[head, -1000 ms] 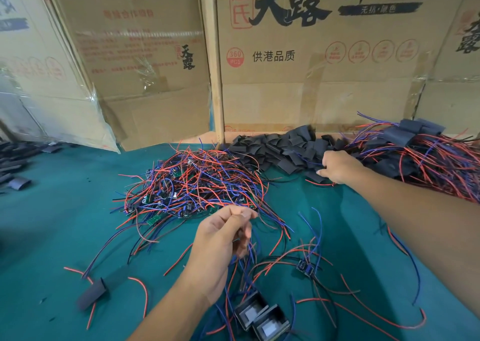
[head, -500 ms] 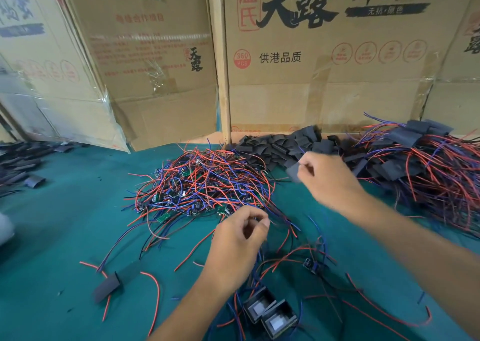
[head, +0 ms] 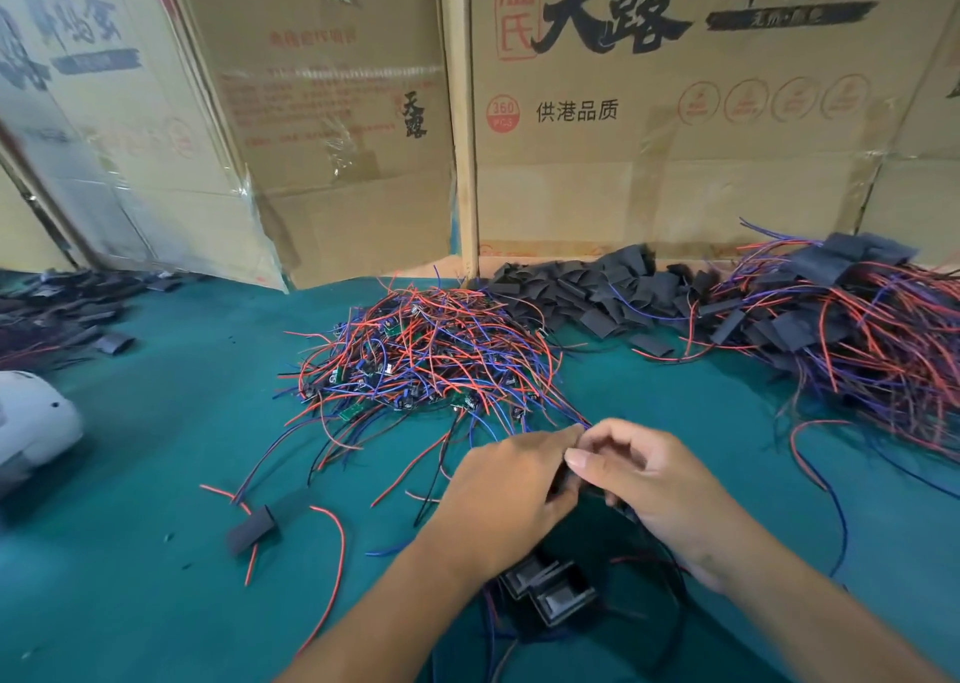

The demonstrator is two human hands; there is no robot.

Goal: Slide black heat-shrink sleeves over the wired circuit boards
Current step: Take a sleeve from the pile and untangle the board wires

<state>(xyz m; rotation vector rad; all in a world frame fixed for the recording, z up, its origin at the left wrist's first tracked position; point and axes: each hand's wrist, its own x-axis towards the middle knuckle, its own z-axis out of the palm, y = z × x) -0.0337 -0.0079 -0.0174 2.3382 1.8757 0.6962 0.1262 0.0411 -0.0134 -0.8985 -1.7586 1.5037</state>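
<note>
My left hand (head: 506,495) and my right hand (head: 649,479) meet over the green table, just in front of the tangle of wired circuit boards (head: 426,355). My right hand pinches a black heat-shrink sleeve (head: 563,479), mostly hidden between the two hands. My left hand pinches a wired board's red and blue wires (head: 566,412) at the sleeve; the board itself is hidden. A heap of loose black sleeves (head: 587,287) lies at the back. To the right sits a pile of sleeved boards (head: 857,318).
Cardboard boxes (head: 675,110) wall off the back. Two small black housings (head: 545,586) lie under my forearms. One sleeved board with red wires (head: 252,526) lies front left. A white object (head: 31,422) sits at the left edge, with more sleeves (head: 62,308) behind it.
My right hand came back from the sleeve heap carrying a sleeve and now meets my left hand, which stayed holding the wires. The camera moved closer and tilted.
</note>
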